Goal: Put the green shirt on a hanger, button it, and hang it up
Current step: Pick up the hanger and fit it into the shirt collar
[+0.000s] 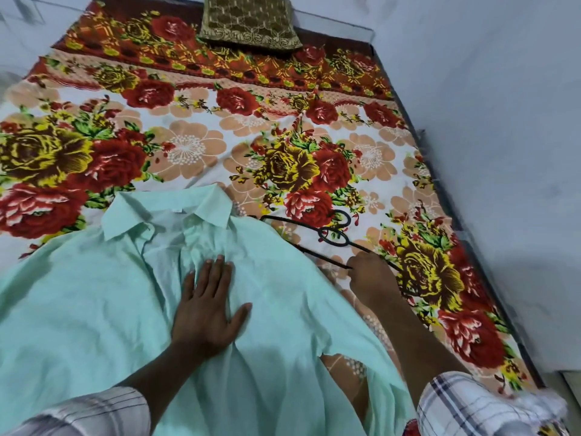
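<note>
The pale green shirt [94, 294] lies spread front-up on the bed, collar pointing away from me, its front placket open. My left hand [207, 306] rests flat on the shirt's chest with fingers straight. A black wire hanger [333, 239] lies on the bedsheet just right of the collar, its hook curled near the top. My right hand [372, 278] grips one of the hanger's arms beside the shirt's right shoulder.
The bed carries a floral sheet [195, 146] of red and yellow roses. A brown patterned pillow [250, 22] sits at the far end. A grey wall [503, 152] runs close along the bed's right edge.
</note>
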